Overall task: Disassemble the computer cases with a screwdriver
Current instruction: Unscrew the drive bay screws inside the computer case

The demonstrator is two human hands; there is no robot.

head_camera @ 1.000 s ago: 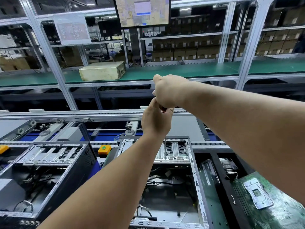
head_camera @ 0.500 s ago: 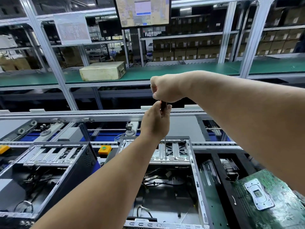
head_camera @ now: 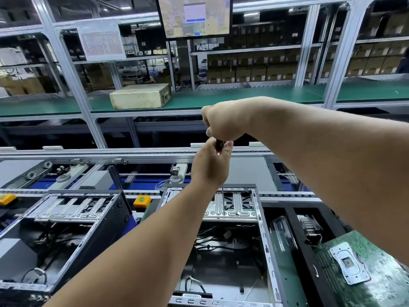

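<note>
Nearest, the open computer case (head_camera: 263,235) lies at six o'clock from both hands, its silver drive bracket (head_camera: 230,207) at its far end. Straight above, the left hand (head_camera: 209,167) curls round the screwdriver (head_camera: 220,145) low on the handle, while the right hand (head_camera: 223,121), directly at twelve o'clock, fists the top. The thin shaft (head_camera: 223,200) runs vertically, twelve to six, its tip on the bracket. Probably pressure must follow that axis.
</note>
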